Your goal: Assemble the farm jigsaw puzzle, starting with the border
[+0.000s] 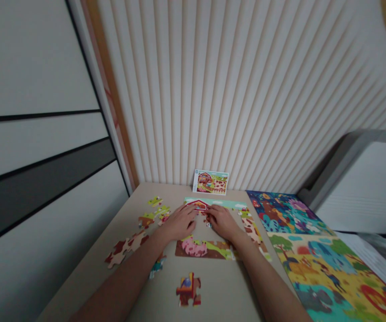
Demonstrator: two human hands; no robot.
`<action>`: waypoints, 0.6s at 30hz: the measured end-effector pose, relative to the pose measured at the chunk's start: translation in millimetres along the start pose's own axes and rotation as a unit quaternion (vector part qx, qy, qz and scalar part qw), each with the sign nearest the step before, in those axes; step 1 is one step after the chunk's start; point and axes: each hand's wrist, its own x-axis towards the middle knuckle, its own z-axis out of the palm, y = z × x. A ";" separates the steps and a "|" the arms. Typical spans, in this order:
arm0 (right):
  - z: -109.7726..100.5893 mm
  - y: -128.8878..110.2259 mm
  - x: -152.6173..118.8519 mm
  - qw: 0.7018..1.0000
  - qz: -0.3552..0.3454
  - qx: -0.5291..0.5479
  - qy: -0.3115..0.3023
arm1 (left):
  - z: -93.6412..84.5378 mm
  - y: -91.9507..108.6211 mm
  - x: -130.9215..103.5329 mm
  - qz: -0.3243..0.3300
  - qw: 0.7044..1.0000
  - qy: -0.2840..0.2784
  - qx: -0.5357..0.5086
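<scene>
A partly assembled farm jigsaw puzzle (194, 247) lies on the table, its border joined around a bare middle. My left hand (180, 222) rests on its upper left side, fingers stretched out flat beside the red barn roof (197, 205). On the roof's right side, my right hand (223, 221) has its fingers curled around a small brown puzzle piece (208, 221), mostly hidden under the fingers. Near me lies a loose red and brown piece (188, 290). A blue piece (157, 266) is partly covered by my left forearm.
Loose cow-patterned pieces (125, 247) and green pieces (154, 201) lie to the left. A farm picture card (211, 182) leans on the ribbed wall (193, 89). At right are an underwater puzzle (288, 212), a safari puzzle (333, 277) and a grey-white object (363, 188).
</scene>
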 end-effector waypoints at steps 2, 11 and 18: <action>1.1 -1.3 -1.1 1.000 0.004 -0.004 0.003 | 1.4 0.4 -0.8 0.000 1.000 -0.001 0.005; 10.9 9.0 -0.9 0.999 0.026 0.034 -0.011 | 12.0 -3.7 -2.5 -0.031 0.999 -0.001 0.026; 9.9 20.3 -8.0 0.994 0.100 -0.041 -0.033 | 6.3 -1.3 1.7 -0.026 0.999 -0.018 0.037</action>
